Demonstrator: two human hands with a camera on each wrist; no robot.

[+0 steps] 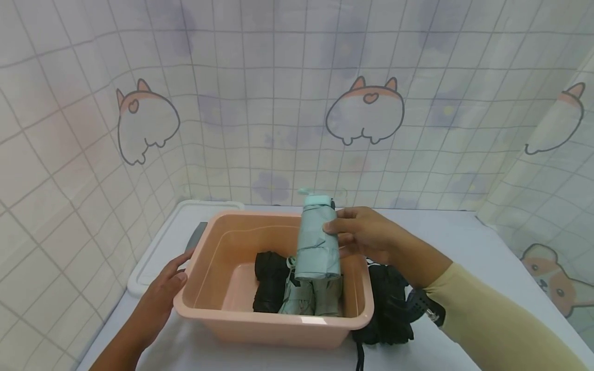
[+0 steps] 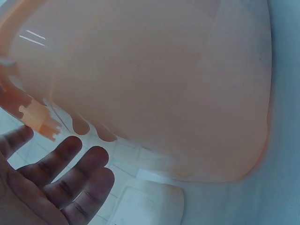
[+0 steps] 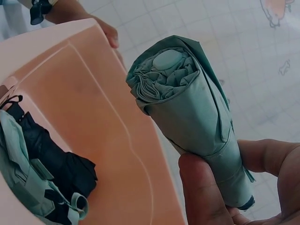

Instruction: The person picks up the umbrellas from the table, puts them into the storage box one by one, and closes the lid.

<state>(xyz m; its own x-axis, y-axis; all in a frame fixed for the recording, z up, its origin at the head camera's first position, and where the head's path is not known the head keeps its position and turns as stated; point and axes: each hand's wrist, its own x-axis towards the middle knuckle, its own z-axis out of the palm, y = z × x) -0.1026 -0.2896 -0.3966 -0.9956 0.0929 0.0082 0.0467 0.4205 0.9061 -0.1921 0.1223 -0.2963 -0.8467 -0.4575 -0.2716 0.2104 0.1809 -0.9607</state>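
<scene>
My right hand (image 1: pixel 366 232) holds a folded light teal umbrella (image 1: pixel 317 242) upright over the right part of a peach plastic basin (image 1: pixel 274 319). In the right wrist view, thumb and fingers grip that umbrella (image 3: pixel 192 112) around its narrower end, its bunched fabric end toward the camera. Inside the basin lie a black folded umbrella (image 1: pixel 270 283), a pale green one (image 1: pixel 298 299) and a grey-green one (image 1: pixel 328 299). At the basin's left rim is my left hand (image 1: pixel 162 286). The left wrist view shows its fingers (image 2: pixel 93 161) extended beside the basin's outer wall (image 2: pixel 164 84).
A crumpled black fabric item (image 1: pixel 387 304) with a cord lies right of the basin, below my right wrist. Behind and left, a white board or lid (image 1: pixel 153 252) lies on the white table (image 1: pixel 445 237), a grey flat piece (image 1: pixel 197 234) near it. A tile-patterned curtain (image 1: pixel 287 103) surrounds the table.
</scene>
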